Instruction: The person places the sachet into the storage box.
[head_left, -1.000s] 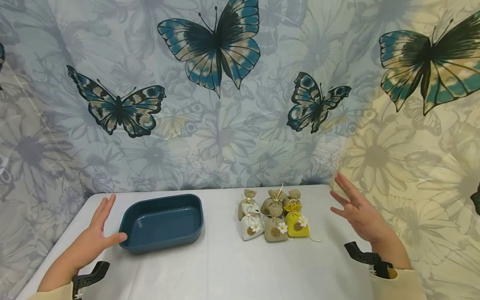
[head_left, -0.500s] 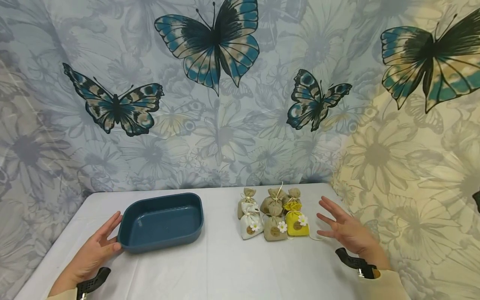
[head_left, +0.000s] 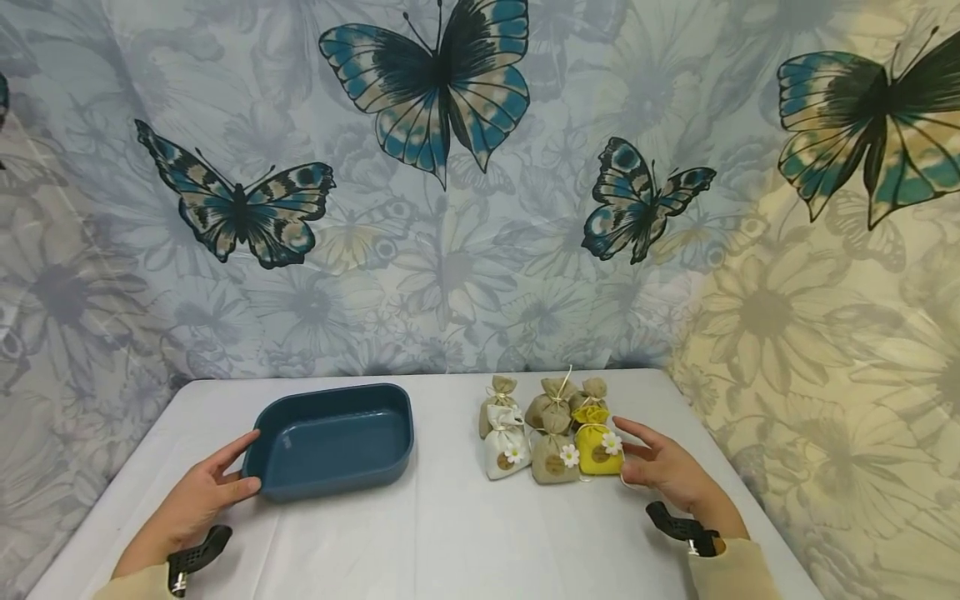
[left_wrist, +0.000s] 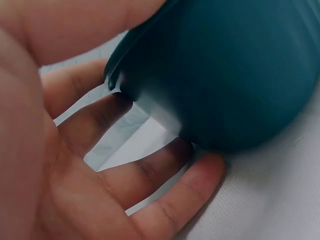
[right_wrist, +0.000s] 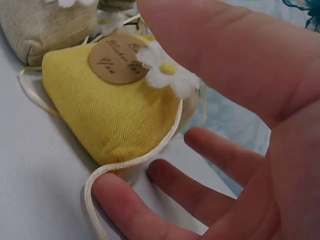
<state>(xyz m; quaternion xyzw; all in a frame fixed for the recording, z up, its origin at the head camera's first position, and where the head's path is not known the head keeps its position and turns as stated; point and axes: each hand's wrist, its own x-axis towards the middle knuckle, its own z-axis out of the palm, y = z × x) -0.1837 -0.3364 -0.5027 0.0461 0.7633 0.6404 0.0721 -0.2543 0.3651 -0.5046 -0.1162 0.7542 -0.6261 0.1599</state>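
A dark teal rectangular basin [head_left: 337,479] stands on the left of the table. My left hand [head_left: 197,497] is at its left end, fingers fairly straight; in the left wrist view, fingertips [left_wrist: 207,167] meet the outer wall of the basin. Several small drawstring pouches stand clustered to the right: a yellow pouch [head_left: 592,462] with a daisy and a round label, a white pouch [head_left: 501,457], and beige pouches [head_left: 551,471]. Beside the yellow pouch is my right hand [head_left: 675,477], its fingers spread and loosely bent, with a fingertip by the pale cord [right_wrist: 135,162]. Nothing is gripped.
White cloth covers the table [head_left: 465,542]. Behind it hangs a butterfly-printed fabric backdrop [head_left: 450,267], which also runs along both sides. Two more beige pouches [head_left: 545,408] stand in the back row, partly hidden by those in front.
My right hand has come down and leftward to the yellow pouch. The left hand has lowered and moved right against the end of the basin. Basin and pouches stay in place.
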